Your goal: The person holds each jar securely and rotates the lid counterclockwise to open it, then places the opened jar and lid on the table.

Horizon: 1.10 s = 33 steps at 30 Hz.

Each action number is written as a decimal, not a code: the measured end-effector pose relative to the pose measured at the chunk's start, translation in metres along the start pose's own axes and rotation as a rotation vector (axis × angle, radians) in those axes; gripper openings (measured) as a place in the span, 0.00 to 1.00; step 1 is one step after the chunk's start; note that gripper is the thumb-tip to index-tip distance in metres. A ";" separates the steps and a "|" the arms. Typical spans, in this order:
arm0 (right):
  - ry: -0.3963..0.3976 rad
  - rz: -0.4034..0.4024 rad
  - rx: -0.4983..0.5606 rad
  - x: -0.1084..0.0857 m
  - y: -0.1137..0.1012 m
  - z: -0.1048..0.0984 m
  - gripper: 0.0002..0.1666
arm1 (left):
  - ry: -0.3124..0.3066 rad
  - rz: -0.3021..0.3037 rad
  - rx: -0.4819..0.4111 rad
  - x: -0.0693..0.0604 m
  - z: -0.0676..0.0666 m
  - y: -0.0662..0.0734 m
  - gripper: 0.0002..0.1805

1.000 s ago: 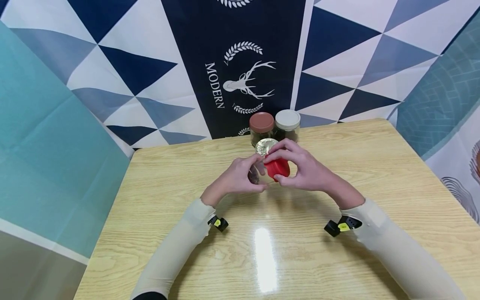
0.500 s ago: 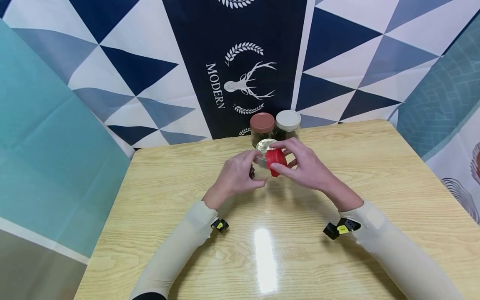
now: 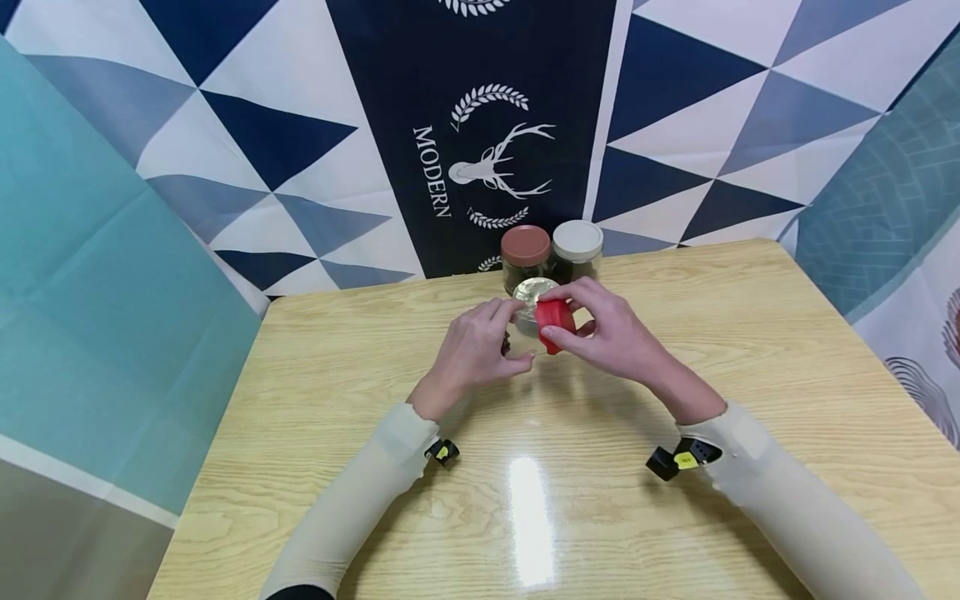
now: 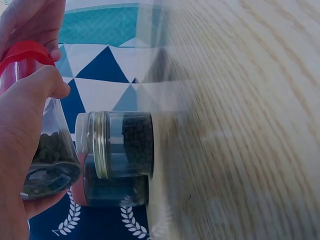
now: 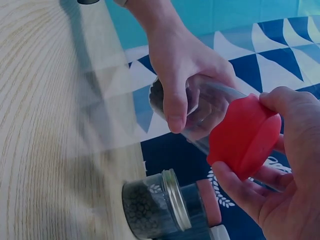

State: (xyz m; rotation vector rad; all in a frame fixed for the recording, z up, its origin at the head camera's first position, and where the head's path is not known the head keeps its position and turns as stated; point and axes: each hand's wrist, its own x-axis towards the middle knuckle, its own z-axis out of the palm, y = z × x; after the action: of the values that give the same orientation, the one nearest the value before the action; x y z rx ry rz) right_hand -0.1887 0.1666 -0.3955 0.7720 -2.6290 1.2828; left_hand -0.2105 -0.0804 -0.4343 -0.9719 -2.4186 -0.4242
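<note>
My left hand (image 3: 474,346) holds a clear jar (image 5: 204,109) with dark bean-like pieces at its bottom end. In the right wrist view the jar lies tilted, with my left fingers and thumb wrapped round its body. A red flexible-looking lid (image 3: 554,323) with a wavy rim sits over the jar's mouth. Fingers and thumb of my right hand (image 3: 609,332) pinch this lid at its edges. The left wrist view shows the lid (image 4: 29,51) at the jar's upper end. From the head view, my left hand hides most of the jar.
Just behind the hands stands a jar with a metal lid (image 3: 529,290), dark pieces inside. Against the patterned backdrop are a jar with a brownish-red lid (image 3: 525,245) and one with a white lid (image 3: 577,240). The wooden table (image 3: 360,517) extends around them.
My right fingers have shifted their grip on the red lid, which has turned slightly and shows a different side. The left hand has moved a little to the left and turned; the back jars stay put.
</note>
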 end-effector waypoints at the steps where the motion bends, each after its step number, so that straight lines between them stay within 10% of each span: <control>1: 0.001 -0.003 0.001 0.000 0.000 0.000 0.27 | -0.001 -0.001 -0.004 0.000 0.000 0.000 0.35; 9: 0.012 -0.069 0.014 0.000 0.000 -0.002 0.27 | -0.035 -0.036 -0.142 0.001 0.001 0.001 0.35; 18: -0.010 -0.284 -0.039 -0.002 0.004 -0.005 0.31 | -0.243 -0.115 -0.503 0.003 -0.007 -0.002 0.32; 33: -0.058 -0.331 -0.010 -0.001 0.005 -0.010 0.31 | -0.326 -0.131 -0.554 0.000 -0.008 -0.008 0.34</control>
State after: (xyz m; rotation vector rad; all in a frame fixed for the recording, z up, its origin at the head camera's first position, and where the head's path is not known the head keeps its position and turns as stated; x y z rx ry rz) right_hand -0.1909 0.1768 -0.3932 1.1971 -2.4108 1.1694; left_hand -0.2141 -0.0894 -0.4286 -1.1824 -2.7278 -1.1018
